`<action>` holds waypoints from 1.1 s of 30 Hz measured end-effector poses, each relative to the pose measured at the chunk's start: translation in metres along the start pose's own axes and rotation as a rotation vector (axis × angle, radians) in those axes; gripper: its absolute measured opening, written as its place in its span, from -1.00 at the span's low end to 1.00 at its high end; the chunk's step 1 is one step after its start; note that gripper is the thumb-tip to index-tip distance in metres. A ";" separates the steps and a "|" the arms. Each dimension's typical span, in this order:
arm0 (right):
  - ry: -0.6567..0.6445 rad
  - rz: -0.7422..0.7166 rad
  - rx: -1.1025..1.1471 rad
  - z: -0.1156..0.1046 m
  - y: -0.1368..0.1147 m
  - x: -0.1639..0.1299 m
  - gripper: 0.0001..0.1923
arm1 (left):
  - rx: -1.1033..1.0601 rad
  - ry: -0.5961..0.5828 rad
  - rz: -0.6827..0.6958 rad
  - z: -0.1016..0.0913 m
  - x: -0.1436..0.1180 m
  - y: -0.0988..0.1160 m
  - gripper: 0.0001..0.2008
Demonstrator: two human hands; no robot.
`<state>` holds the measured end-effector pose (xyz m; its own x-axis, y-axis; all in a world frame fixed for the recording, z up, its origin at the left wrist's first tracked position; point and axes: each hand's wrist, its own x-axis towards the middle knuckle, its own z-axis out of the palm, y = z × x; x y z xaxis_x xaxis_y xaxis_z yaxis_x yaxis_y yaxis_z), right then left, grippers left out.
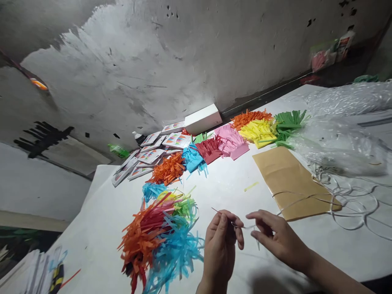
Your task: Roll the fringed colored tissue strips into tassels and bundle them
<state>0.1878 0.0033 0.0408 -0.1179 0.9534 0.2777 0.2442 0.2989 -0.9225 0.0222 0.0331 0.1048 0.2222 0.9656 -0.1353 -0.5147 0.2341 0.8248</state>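
Nearest the camera, the left hand point(219, 245) and the right hand point(277, 237) meet over the white counter point(101, 228), each grip pinched together on a thin clear plastic strip point(245, 226) stretched between them. One end of the strip pokes up past the left fingertips; the other trails off right of the hands toward loose coils of the same strip point(352, 200). Just left of the left hand lies a heap of orange, red, blue and green paper fringes point(159, 241). Beyond the hands, a brown paper sheet point(284, 179) lies under the coils. Farther back, cut paper bundles point(232, 139) run in a row, with printed cards point(153, 151) left of them and crumpled clear plastic point(343, 139) at the right
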 end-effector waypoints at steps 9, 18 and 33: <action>0.089 -0.057 -0.057 -0.040 -0.004 0.005 -0.77 | 0.071 0.094 0.083 -0.015 0.003 0.007 -0.73; 0.340 -0.073 -0.113 -0.069 -0.007 -0.006 -0.80 | 0.137 0.101 0.135 -0.017 0.013 -0.003 -0.72; 0.740 0.425 -0.625 -0.228 0.062 -0.080 -0.57 | -0.185 0.382 0.067 -0.033 0.027 0.022 -0.54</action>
<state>0.4314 -0.0449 0.0225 0.6586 0.7089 0.2524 0.6043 -0.2985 -0.7387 -0.0101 0.0682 0.1015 -0.1216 0.9439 -0.3070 -0.6652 0.1521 0.7310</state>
